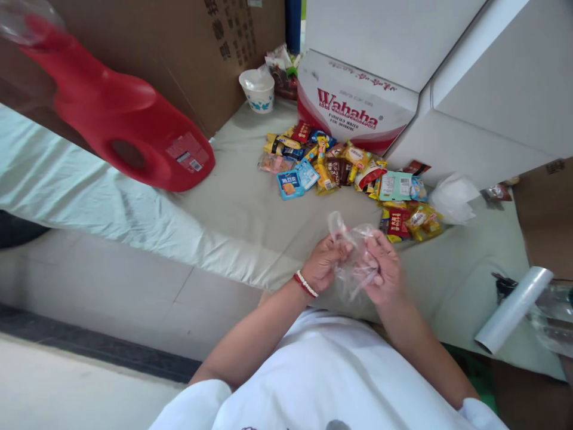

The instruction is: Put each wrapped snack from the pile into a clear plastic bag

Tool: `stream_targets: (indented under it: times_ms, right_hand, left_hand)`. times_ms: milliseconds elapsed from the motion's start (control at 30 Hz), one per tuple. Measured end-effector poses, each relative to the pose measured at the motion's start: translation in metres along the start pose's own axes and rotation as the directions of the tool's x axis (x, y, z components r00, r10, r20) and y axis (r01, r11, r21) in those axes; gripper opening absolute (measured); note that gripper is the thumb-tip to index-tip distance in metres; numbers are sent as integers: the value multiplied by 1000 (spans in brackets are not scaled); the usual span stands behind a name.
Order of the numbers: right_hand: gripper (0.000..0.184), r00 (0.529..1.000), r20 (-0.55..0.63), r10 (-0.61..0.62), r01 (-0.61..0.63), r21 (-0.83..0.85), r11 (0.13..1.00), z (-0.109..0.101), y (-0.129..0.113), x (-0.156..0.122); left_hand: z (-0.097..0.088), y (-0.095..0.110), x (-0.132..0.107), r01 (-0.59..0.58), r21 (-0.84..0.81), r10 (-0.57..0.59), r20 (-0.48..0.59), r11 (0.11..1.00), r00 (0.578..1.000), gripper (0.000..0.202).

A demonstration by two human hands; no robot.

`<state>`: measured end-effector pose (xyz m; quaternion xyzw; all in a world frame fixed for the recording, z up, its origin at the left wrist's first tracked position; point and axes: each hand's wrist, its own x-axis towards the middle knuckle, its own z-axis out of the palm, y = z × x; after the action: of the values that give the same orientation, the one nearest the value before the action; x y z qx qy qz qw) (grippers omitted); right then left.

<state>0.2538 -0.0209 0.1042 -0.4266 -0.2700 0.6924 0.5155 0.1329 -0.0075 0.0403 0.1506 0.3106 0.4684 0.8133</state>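
Observation:
Between my two hands is a clear plastic bag (351, 272), crumpled and see-through. My left hand (323, 261), with a red and a white bracelet at the wrist, is closed on its left side. On the other side my right hand (385, 267) grips the bag with curled fingers. I cannot make out anything inside it. Just beyond my hands lies a heap of small wrapped snacks (356, 156) in yellow, brown, red and blue. Nearest my right hand is a smaller group of yellow and red packets (409, 222).
A large red jug (147, 113) is at the left. Behind the snacks stand a Wahaha carton (353, 107) and a paper cup (258, 92). White crumpled plastic (454, 200) lies to the right, with a roll of plastic film (514, 310) by the right edge of the cloth-covered surface (242, 221).

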Motion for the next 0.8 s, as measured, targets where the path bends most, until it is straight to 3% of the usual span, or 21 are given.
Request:
stream_targets:
  times_ms: [100, 200, 367, 433, 500, 633, 700, 800]
  right_hand:
    - [32, 985, -108, -134, 124, -94, 988, -29, -20, 7]
    - [38, 947, -199, -252, 215, -189, 958, -63, -28, 26]
    - [52, 906, -331, -264, 154, -322, 934, -96, -19, 79]
    - [52, 909, -349, -226, 68, -413, 908, -97, -17, 99]
    - [50, 933, -334, -136, -32, -452, 891, -91, -15, 110]
    - [62, 966, -216, 145, -231, -457, 859, -70, 6, 100]
    - [66, 963, -138, 230, -268, -518, 812, -64, 22, 87]
    - [52, 975, -107, 194, -221, -522, 824, -67, 32, 78]
  left_hand:
    - [-21, 11, 5, -45, 99, 60, -150, 994, 987, 50]
    - [-39, 24, 1, -96, 179, 140, -251, 979, 958, 50]
    - [-48, 37, -13, -43, 334, 129, -238, 941, 963, 50]
    - [-51, 38, -17, 6, 361, 85, -236, 933, 968, 49]
    - [-54, 35, -19, -14, 335, 125, -313, 942, 941, 48]
    - [-58, 23, -16, -153, 348, 323, -505, 925, 801, 47]
    - [-58, 16, -13, -172, 378, 364, -525, 910, 769, 46]
    - [-63, 13, -14, -162, 438, 401, -535, 884, 744, 43]
